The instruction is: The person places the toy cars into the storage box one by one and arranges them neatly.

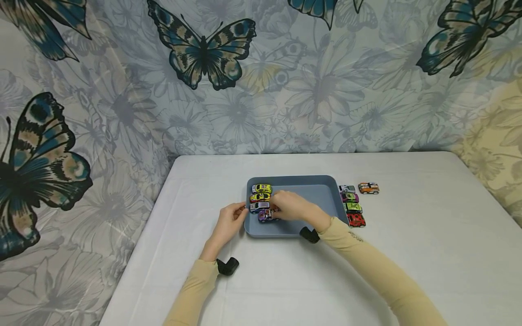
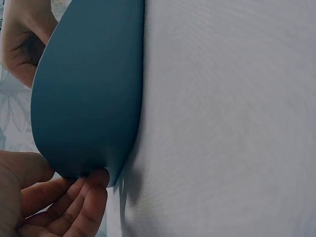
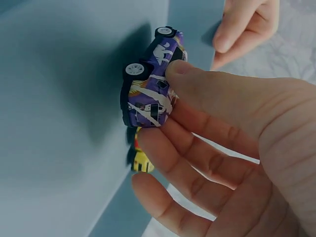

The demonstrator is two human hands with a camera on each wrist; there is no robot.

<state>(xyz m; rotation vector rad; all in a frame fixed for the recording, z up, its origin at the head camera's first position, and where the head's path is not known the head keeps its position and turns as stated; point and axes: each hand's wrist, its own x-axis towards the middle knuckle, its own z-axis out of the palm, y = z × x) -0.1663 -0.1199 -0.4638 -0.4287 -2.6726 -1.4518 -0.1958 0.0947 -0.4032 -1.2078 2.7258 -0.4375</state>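
My right hand (image 1: 295, 206) pinches a purple toy car (image 3: 150, 84) with white and orange markings between thumb and fingers, over the near left part of the grey-blue tray (image 1: 302, 231). In the right wrist view the car's wheels face the tray floor; whether they touch it I cannot tell. Behind it in the head view, a white-and-dark car (image 1: 259, 207), a yellow-and-red car (image 1: 260, 197) and a yellow car (image 1: 261, 188) form a column along the tray's left side. My left hand (image 1: 229, 222) holds the tray's left rim, thumb and fingertips on its edge (image 2: 98, 148).
Right of the tray stand a red car (image 1: 356, 220), a green car (image 1: 353, 208), a magenta-and-green car (image 1: 350, 198) and a silver car (image 1: 347, 188) in a column. An orange car (image 1: 369, 188) sits farther right on the white-covered table (image 1: 428, 253). Butterfly-patterned cloth (image 1: 261, 122) hangs behind.
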